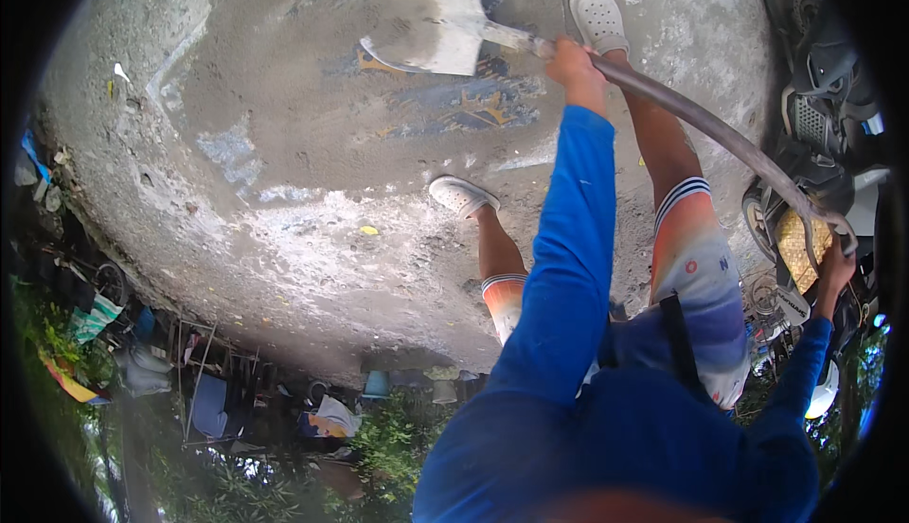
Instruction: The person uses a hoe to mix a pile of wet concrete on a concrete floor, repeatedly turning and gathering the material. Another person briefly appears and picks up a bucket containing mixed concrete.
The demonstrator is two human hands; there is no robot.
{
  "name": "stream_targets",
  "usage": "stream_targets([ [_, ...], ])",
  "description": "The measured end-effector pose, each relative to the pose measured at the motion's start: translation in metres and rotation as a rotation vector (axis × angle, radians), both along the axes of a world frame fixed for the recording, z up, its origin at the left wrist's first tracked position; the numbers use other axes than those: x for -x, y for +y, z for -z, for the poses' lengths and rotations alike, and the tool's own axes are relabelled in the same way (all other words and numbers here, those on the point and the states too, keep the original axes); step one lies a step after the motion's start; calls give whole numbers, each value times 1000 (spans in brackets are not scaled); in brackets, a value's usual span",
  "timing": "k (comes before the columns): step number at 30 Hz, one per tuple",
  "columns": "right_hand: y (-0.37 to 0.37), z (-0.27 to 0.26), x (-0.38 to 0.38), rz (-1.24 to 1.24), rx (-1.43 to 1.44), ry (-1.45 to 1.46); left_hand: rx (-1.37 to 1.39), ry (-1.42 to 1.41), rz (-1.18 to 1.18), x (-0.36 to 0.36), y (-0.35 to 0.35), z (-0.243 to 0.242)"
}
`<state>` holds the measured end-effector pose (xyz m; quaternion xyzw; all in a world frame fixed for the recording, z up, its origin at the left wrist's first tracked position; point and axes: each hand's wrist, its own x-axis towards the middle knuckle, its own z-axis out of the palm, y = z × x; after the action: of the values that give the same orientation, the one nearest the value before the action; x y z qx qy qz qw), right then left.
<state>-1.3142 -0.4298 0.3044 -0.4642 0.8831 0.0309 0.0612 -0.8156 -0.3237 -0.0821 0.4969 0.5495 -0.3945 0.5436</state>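
Observation:
A shovel lies across the view, its pale metal blade (458,22) at the upper middle, smeared with wet grey material. My left hand (577,68) is closed around the lower shaft, just behind the blade's socket. At the right, my right hand (838,267) grips the forked end handle (827,221). The long shaft (703,118) looks bent between my hands. Under and beside the blade, a thin grey layer like wet mortar (305,97) coats the ground, with patches of blue and orange print (486,108) showing through. Whether the blade touches the ground, I cannot tell.
My feet wear pale perforated clogs (598,19), one near the shaft, the other (463,195) at the layer's lower edge. Motorcycles (824,97) stand along the right edge, near a woven basket-like thing (802,246). Buckets (376,384), a metal frame (202,381) and plants line the lower left.

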Motion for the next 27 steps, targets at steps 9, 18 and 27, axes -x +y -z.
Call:
stream_targets([
  [9, 97, 267, -327, -125, -181, -737, -196, -425, 351, -359, 145, 98],
  [18, 69, 256, -333, 81, -380, -1106, -196, -879, 275, -352, 128, -149],
  [27, 61, 220, -211, 354, -705, -1104, 13, -1143, 697, -248, 8, -273],
])
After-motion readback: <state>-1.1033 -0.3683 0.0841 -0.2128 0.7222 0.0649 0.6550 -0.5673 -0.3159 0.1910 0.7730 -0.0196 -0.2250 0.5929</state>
